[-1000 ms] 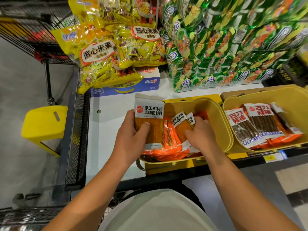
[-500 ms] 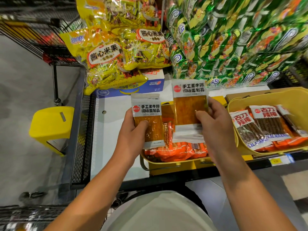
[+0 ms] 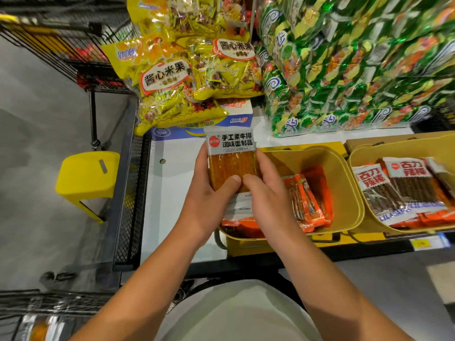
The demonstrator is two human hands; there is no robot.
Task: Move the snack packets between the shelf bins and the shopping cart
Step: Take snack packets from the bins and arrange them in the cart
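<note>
Together, left hand (image 3: 209, 193) and right hand (image 3: 266, 200) grip the snack packets (image 3: 231, 158) upright between them.

— Where is there room to pass?
— Over the bare white shelf (image 3: 172, 193) left of the yellow bin (image 3: 344, 173), whose right half lies open.
— What blocks?
— Yellow snack bags (image 3: 172, 77) and green packs (image 3: 344, 70) overhang behind; the mesh panel (image 3: 128, 205) walls the left.

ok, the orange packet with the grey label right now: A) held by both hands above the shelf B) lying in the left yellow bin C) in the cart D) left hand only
A: left hand and right hand both grip the orange packet, thumbs on its front, raised beside the left yellow bin.
</note>
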